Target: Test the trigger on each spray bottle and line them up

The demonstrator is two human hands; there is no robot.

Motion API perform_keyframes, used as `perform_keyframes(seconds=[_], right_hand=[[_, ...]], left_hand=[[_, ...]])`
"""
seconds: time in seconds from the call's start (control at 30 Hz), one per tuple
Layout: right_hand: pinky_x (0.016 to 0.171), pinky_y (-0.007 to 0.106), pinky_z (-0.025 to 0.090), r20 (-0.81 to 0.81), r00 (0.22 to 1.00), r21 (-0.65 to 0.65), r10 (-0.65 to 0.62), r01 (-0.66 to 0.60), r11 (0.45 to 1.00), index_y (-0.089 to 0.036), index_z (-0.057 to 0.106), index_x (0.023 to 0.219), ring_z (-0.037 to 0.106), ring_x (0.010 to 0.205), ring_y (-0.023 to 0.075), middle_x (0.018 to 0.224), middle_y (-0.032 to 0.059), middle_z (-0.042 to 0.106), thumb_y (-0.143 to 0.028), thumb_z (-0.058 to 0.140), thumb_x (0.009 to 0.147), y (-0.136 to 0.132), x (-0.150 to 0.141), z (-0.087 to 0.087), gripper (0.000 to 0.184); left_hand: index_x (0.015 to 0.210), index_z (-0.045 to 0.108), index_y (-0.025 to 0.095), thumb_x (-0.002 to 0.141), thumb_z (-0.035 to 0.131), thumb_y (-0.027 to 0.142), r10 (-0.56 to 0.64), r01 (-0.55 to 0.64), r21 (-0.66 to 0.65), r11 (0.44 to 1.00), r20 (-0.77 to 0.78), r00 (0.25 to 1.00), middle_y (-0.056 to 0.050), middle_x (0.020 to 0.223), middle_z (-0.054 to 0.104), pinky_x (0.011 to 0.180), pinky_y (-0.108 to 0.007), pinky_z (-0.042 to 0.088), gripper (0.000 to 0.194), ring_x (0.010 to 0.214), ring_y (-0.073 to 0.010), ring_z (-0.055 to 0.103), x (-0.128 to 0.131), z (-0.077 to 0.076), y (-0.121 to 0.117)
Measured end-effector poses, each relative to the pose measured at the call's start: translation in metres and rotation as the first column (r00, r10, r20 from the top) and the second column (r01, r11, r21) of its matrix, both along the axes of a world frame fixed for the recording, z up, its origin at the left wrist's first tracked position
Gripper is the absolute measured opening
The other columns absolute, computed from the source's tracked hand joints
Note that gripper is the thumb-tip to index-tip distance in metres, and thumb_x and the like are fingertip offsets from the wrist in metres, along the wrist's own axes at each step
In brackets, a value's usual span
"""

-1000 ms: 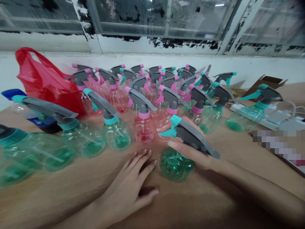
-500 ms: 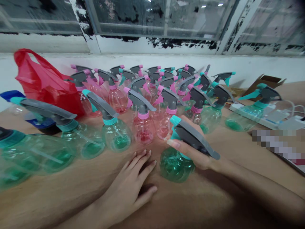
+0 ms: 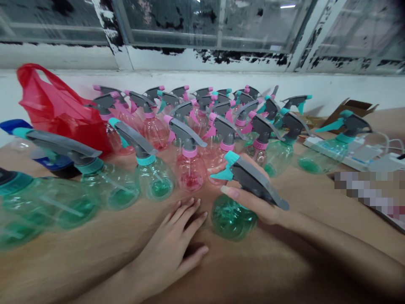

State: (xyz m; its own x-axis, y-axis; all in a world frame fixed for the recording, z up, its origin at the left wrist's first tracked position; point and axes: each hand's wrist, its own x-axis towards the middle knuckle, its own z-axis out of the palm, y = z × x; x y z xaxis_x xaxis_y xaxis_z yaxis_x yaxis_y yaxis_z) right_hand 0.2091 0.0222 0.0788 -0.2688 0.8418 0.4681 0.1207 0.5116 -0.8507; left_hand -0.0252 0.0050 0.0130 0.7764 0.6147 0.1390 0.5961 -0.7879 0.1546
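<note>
My right hand [image 3: 253,200] is wrapped round the neck of a green spray bottle [image 3: 232,219] with a grey head and teal trigger [image 3: 249,179]. The bottle stands on the brown table [image 3: 95,261], tilted a little. My left hand [image 3: 172,249] lies flat on the table just left of that bottle, fingers stretched out and holding nothing. Right behind both hands stand a pink spray bottle [image 3: 189,166] and a green one [image 3: 153,175].
Several pink and green spray bottles crowd the table up to the white wall. A red plastic bag [image 3: 60,109] lies at the back left, large green bottles [image 3: 47,202] at the left. A white power strip [image 3: 354,154] with cables and a cardboard box [image 3: 351,109] are at the right.
The right hand pressed the teal trigger in and released it; the bottle stayed in place. The left hand has not moved.
</note>
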Motion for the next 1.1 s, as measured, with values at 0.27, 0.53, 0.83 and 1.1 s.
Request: perform_keyframes(seconds=[0.27, 0.53, 0.83, 1.1], right_hand=[[0.056, 0.027, 0.047, -0.001, 1.000, 0.011, 0.012, -0.012, 1.000, -0.025, 0.051, 0.095, 0.056, 0.062, 0.0123, 0.077, -0.0029, 0.054, -0.032, 0.067, 0.083, 0.000, 0.001, -0.003, 0.021], [0.058, 0.027, 0.049, -0.008, 1.000, 0.033, 0.003, -0.003, 0.999, -0.024, 0.051, 0.096, 0.059, 0.063, 0.0122, 0.080, -0.0024, 0.055, -0.031, 0.068, 0.082, 0.000, 0.001, -0.004, 0.023], [0.058, 0.027, 0.050, 0.021, 1.000, 0.023, 0.015, -0.016, 1.000, -0.024, 0.049, 0.100, 0.059, 0.064, 0.0128, 0.079, -0.0023, 0.056, -0.028, 0.068, 0.081, 0.001, 0.000, -0.002, 0.026], [0.056, 0.028, 0.042, 0.129, 0.991, 0.110, -0.043, 0.029, 0.993, -0.024, 0.052, 0.088, 0.048, 0.060, 0.0130, 0.072, -0.0032, 0.049, -0.031, 0.066, 0.081, 0.002, 0.002, 0.009, 0.017]], left_hand=[[0.140, 0.046, 0.017, 0.095, 0.054, 0.042, 0.001, -0.001, -0.004, 1.000, 0.006, 1.000, -0.013, 0.151, 0.038, 0.110, -0.052, 0.032, 0.053, 0.139, -0.0315, 0.033, -0.002, -0.001, -0.003], [0.140, 0.046, 0.016, 0.095, 0.054, 0.042, -0.008, 0.008, 0.022, 1.000, 0.005, 1.000, -0.014, 0.151, 0.038, 0.109, -0.053, 0.033, 0.053, 0.138, -0.0323, 0.034, -0.001, -0.003, -0.001], [0.141, 0.045, 0.017, 0.094, 0.055, 0.042, -0.010, 0.009, 0.021, 1.000, 0.018, 1.000, -0.013, 0.151, 0.039, 0.109, -0.053, 0.033, 0.054, 0.138, -0.0321, 0.034, -0.001, -0.003, -0.001], [0.140, 0.045, 0.016, 0.094, 0.054, 0.042, -0.012, 0.012, 0.020, 1.000, 0.016, 1.000, -0.013, 0.150, 0.040, 0.108, -0.053, 0.035, 0.053, 0.137, -0.0317, 0.036, -0.002, -0.003, -0.001]])
